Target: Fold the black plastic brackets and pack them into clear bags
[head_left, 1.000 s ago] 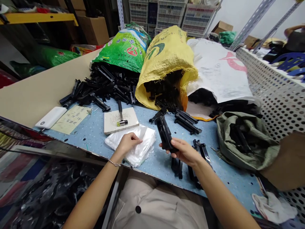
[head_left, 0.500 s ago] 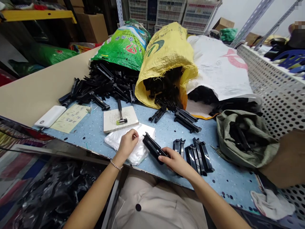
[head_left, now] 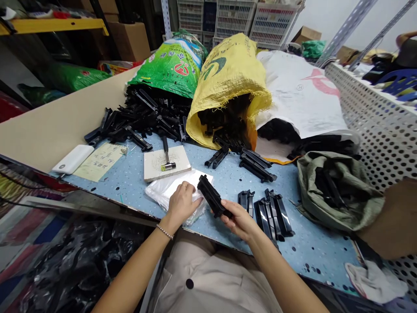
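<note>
My right hand grips a long black plastic part by its near end, thumb on top. The part is tilted above the table edge, with its ridged, hollow side showing. My left hand lies over a stack of clear plastic bags, thumb spread away from the bent fingers; the fingertips are partly hidden. Beside my right hand, several similar black parts lie side by side on the blue table.
A small hammer rests on a pale block. Left of it are a handwritten note and a white power bank. Green, yellow and white sacks spill black parts. An olive sack stands right.
My right hand has turned the black part over, from its smooth side to its ridged side. My left hand has moved right and down onto the bags, its thumb spreading out.
</note>
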Demonstrator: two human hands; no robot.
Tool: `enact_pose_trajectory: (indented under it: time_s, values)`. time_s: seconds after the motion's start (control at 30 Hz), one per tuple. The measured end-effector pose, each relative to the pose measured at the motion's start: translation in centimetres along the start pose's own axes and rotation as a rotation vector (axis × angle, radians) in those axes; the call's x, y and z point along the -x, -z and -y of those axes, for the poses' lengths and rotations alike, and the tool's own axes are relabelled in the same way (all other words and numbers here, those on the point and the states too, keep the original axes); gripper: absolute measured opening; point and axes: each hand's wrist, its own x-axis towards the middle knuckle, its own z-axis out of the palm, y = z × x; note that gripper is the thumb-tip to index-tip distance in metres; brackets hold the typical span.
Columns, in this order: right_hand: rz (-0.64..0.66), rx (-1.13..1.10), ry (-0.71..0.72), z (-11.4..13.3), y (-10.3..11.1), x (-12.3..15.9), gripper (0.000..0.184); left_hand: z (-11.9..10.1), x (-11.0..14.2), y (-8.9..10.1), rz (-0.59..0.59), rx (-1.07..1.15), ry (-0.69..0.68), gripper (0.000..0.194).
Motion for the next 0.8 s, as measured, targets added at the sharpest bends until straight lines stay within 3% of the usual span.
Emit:
enact_pose_trajectory:
  time_s: [0.2, 0.37, 0.47, 0.6, 0.8]
  values:
    - [-0.034, -0.037, 0.036, 0.7, 0.9, 1.6, 0.03, 1.5, -1.2, -0.1, 0.04, 0.284, 0.155, 0.016]
    - [0.033, 0.026, 0.018, 0.2, 0.7, 2.5, 0.033, 2.7, -1.8, 0.2, 0.036, 0.378, 0.224, 0.023]
    - [0.051, 0.088, 0.037, 0.4, 0.1, 2.6, 0.035, 2.7, -1.8, 0.2, 0.058, 0.425, 0.224, 0.029]
    - [0.041, 0.142, 0.082, 1.1, -0.2, 2.8, 0.036, 2.8, -1.8, 0.0, 0.071, 0.442, 0.23, 0.022]
    - [0.03, 0.308, 0.049, 1.4, 0.4, 3.0, 0.036, 2.6, -2.0, -0.2, 0.067, 0.417, 0.209, 0.024]
